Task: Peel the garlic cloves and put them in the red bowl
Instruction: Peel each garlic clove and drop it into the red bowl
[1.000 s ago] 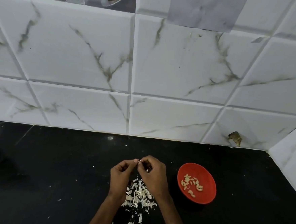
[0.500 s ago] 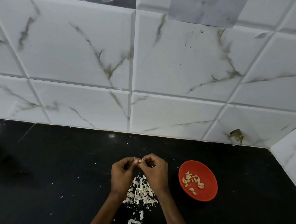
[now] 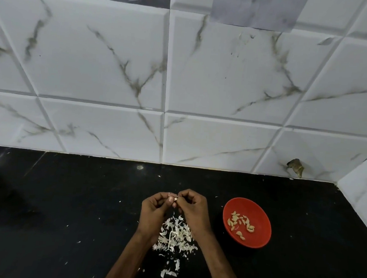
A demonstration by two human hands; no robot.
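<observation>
Left hand (image 3: 153, 212) and right hand (image 3: 192, 211) both pinching one garlic clove (image 3: 175, 199), held up left of red bowl (image 3: 249, 205). Peeled cloves (image 3: 240, 224) inside bowl; skins (image 3: 174, 236) heaped left of it. Risk: slick clove slipping from pinch into skins.

A small pale garlic clove (image 3: 175, 199) sits pinched between the fingertips of the left hand (image 3: 153, 215) and the right hand (image 3: 192, 211), low in the centre of the frame. To its right, a round red bowl (image 3: 260, 212) stands upright, holding a loose scatter of peeled cloves (image 3: 234, 218).
</observation>
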